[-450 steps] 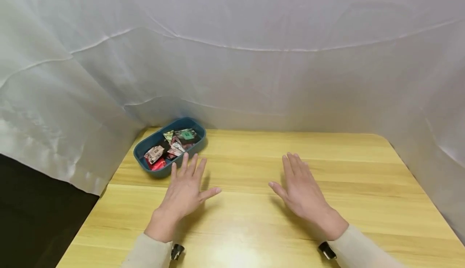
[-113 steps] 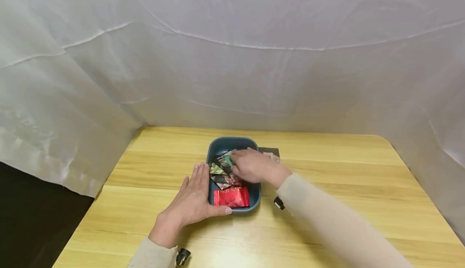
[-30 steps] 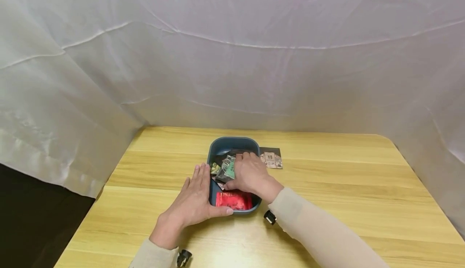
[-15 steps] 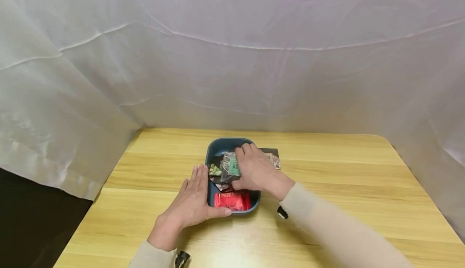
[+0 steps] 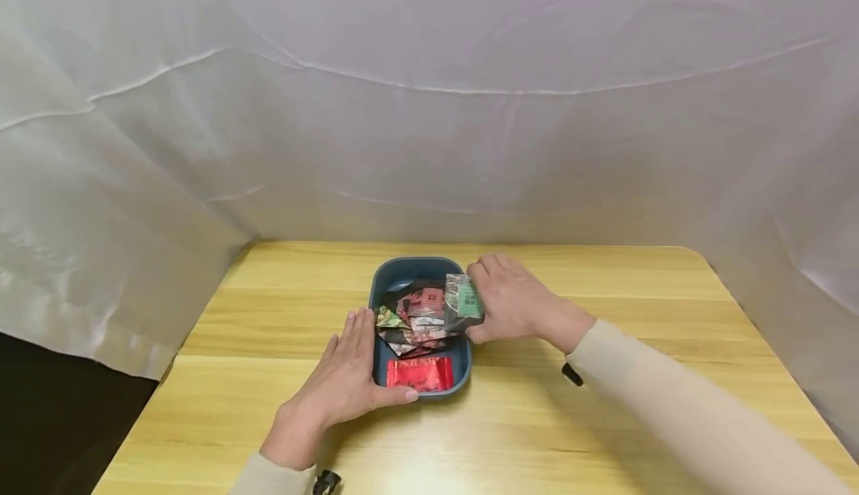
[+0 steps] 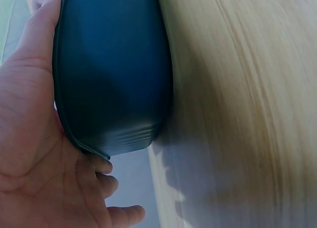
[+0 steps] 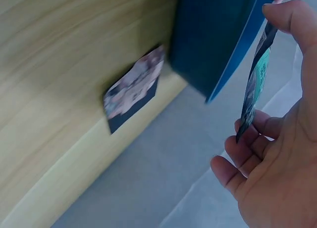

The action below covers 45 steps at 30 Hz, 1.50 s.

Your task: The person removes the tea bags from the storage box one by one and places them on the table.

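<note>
Near the table's middle stands a blue oblong bin (image 5: 463,368), lengthwise to me. My left hand (image 5: 342,379) rests against it with straight fingers along the left side and the thumb at the near end; the left wrist view shows the palm beside the bin's wall (image 6: 114,64). My right hand (image 5: 513,305) pinches a flat black packet with a green label (image 5: 463,303) above the bin's right rim, between thumb and fingers. Inside lie several dark patterned packets (image 5: 416,323) and a red shiny packet (image 5: 420,374) at the near end.
In the right wrist view, a black packet with a pale pattern (image 7: 133,89) lies on the wooden table (image 7: 59,79) right of the bin; in the head view my right hand covers it. White cloth (image 5: 429,144) hangs behind the table and at both sides.
My right hand has lifted the green-labelled packet and moved right, uncovering more packets in the bin. Since the earliest frame the bin has come from the back left to the middle and turned.
</note>
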Motion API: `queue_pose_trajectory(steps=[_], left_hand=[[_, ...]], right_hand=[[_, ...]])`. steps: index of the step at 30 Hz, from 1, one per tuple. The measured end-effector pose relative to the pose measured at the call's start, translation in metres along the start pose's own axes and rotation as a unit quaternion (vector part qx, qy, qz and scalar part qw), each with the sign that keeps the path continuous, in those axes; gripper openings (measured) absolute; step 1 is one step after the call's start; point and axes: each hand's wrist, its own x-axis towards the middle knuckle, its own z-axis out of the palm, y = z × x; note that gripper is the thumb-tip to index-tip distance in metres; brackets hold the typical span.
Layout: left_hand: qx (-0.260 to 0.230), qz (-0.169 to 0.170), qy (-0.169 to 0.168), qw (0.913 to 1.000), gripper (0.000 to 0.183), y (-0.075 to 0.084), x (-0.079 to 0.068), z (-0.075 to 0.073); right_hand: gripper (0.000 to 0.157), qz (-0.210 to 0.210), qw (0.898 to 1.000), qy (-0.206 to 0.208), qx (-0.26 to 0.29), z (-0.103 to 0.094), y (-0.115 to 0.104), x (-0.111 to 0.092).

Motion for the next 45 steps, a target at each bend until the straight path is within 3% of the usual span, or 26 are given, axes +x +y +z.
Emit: queue_pose_trajectory(steps=[10,18,25,36,45], left_hand=[[0.006,-0.004,-0.002,1.0000,0.151,-0.005,-0.005,-0.006],[0.015,-0.004,-0.001,0.9999,0.150,-0.005,-0.008,-0.010],[0.028,0.000,0.004,0.9996,0.149,-0.003,-0.008,-0.013],[0.039,-0.004,0.004,0.9992,0.150,-0.003,-0.013,-0.013],[0.053,-0.010,-0.004,0.9986,0.148,0.001,-0.016,-0.016]], right_hand=[[0.081,0.010,1.000,0.015,-0.013,-0.001,0.036,-0.022],[0.082,0.035,0.999,-0.014,-0.019,-0.005,0.072,-0.033],[0.086,0.069,0.996,-0.058,-0.007,0.006,0.094,-0.030],[0.092,0.112,0.986,-0.117,0.046,0.028,0.109,-0.017],[0.095,0.097,0.982,-0.150,0.061,0.034,0.107,-0.007]])
